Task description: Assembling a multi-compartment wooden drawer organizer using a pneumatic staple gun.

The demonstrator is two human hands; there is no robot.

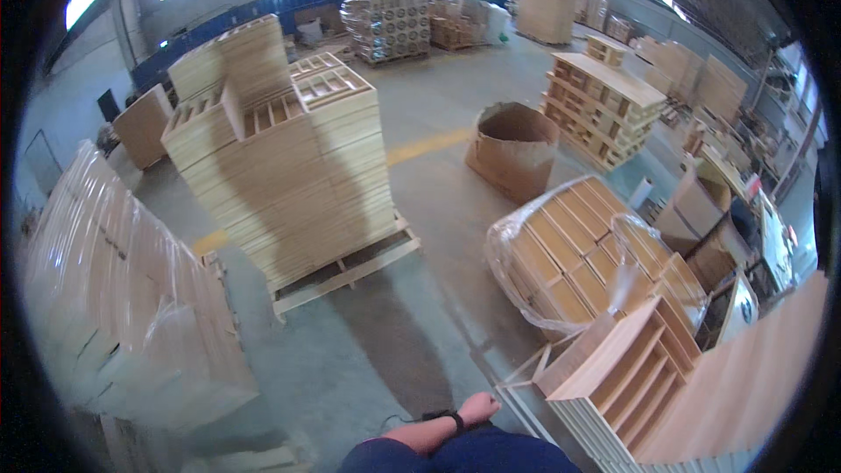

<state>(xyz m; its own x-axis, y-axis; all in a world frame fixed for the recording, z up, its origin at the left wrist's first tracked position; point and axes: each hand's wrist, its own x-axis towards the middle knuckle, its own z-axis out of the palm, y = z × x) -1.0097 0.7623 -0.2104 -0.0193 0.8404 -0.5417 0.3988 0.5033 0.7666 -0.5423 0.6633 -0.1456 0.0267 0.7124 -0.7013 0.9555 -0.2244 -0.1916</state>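
Observation:
My left hand (pixel 478 407) is at the lower edge, held across the front of my dark blue clothing (pixel 473 453). Its fingers look curled closed, and whatever they may hold is hidden. A black band (pixel 457 420) circles the wrist. Out of view is my right hand. Nearest the left hand, to its right, stands a stack of wooden frames (pixel 604 403), with slats inside the top one and a broad wooden panel (pixel 745 377) against it. The hand appears apart from the stack.
A tall stack of pale wooden frames (pixel 307 184) rests on a pallet (pixel 350 270) ahead. Film-wrapped panels (pixel 131 298) stand at left. On the right are a film-wrapped stack of panels (pixel 569 245), a large open cardboard box (pixel 508 166) and stacked wooden pieces (pixel 604 96).

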